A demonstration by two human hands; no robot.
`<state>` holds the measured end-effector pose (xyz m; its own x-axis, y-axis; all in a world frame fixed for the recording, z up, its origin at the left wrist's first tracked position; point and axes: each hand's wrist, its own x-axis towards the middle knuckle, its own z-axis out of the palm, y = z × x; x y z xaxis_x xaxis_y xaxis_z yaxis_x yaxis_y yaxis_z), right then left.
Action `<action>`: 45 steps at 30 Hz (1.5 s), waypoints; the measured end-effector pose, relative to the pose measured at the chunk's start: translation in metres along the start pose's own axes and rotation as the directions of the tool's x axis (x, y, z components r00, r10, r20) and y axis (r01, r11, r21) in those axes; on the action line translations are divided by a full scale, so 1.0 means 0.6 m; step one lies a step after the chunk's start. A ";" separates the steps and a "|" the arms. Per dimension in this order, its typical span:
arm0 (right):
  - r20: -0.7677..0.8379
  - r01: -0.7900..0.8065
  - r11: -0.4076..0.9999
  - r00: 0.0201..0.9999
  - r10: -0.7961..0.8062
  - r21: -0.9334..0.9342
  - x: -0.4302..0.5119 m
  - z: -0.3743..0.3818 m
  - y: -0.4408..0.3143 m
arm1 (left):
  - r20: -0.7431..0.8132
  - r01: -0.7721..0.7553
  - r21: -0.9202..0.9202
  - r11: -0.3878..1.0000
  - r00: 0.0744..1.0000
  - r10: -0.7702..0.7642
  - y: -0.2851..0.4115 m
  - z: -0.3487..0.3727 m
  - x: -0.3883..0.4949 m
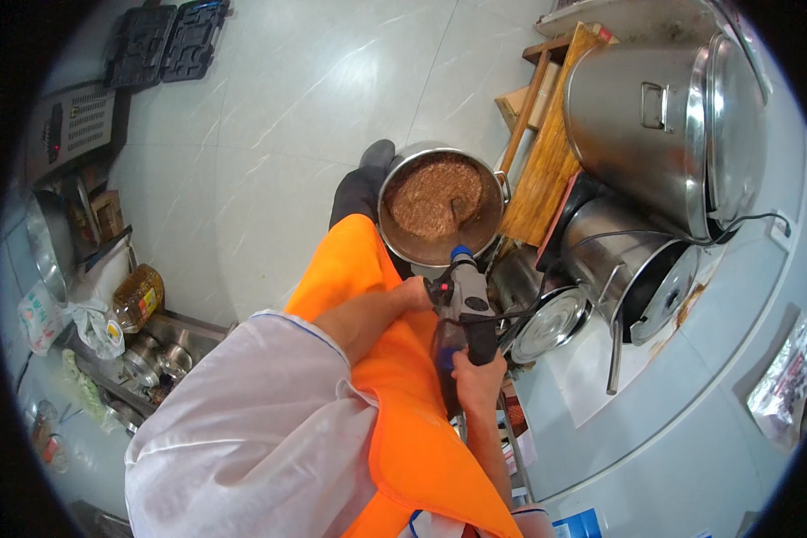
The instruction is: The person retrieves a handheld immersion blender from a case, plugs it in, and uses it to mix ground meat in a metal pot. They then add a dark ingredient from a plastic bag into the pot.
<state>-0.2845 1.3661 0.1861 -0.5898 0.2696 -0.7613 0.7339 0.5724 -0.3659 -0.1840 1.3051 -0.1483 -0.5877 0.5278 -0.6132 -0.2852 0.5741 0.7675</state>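
Observation:
A grey and black corded power drill [472, 296] with a blue collar points into a steel pot [413, 250] on the floor. Wrapped around the grip near the drill's front is my left hand [413, 294], partly hidden behind the tool. My right hand [479, 376] holds the rear handle. From the chuck a thin metal rod [456, 222] runs down into a reddish-brown, thick, grainy mixture [434, 191], which hides the rod's end. The pot stands right beside my dark boot [376, 158]. An orange apron [350, 269] hangs between my arms.
On the right are a large lidded stockpot [632, 121], a smaller pot [602, 249], a loose lid [550, 324] and a wooden board [548, 148]. A black cord [619, 233] crosses the pots. An open tool case [165, 44], an oil jug [138, 298] and steel containers [141, 360] lie left.

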 end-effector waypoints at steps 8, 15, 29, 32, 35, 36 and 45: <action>0.081 -0.001 1.000 0.997 0.000 0.011 0.000 0.022 0.011 | 0.114 0.249 -0.175 0.953 0.966 -0.232 0.012 -0.034 -0.085; 0.202 0.039 0.999 0.979 -0.034 -0.022 0.015 0.054 -0.026 | -0.121 0.249 -0.092 0.964 0.958 -0.259 -0.050 0.011 -0.093; 0.200 0.316 0.940 0.937 -0.287 -0.132 0.030 0.071 -0.108 | -0.174 0.392 -0.421 0.818 0.850 -0.496 -0.050 -0.071 -0.045; 0.137 0.295 0.946 0.951 -0.277 -0.134 0.033 0.060 -0.108 | -0.345 0.199 -0.242 0.950 0.897 -0.276 -0.053 -0.075 -0.018; 0.113 0.269 0.955 0.960 -0.255 -0.128 0.029 0.055 -0.102 | -0.205 0.331 -0.372 0.867 0.882 -0.424 -0.049 -0.083 -0.015; 0.104 0.271 0.954 0.960 -0.259 -0.126 0.026 0.054 -0.098 | -0.245 0.261 -0.347 0.901 0.902 -0.356 -0.046 -0.089 -0.018; 0.085 0.190 0.980 0.979 -0.185 -0.055 0.006 0.050 -0.059 | -0.090 0.314 -0.390 0.865 0.922 -0.375 -0.012 -0.098 -0.045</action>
<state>-0.3026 1.3234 0.1800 -0.6844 0.0923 -0.7233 0.5888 0.6550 -0.4736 -0.2108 1.2499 -0.1260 -0.5035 0.2148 -0.8369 -0.7269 0.4183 0.5447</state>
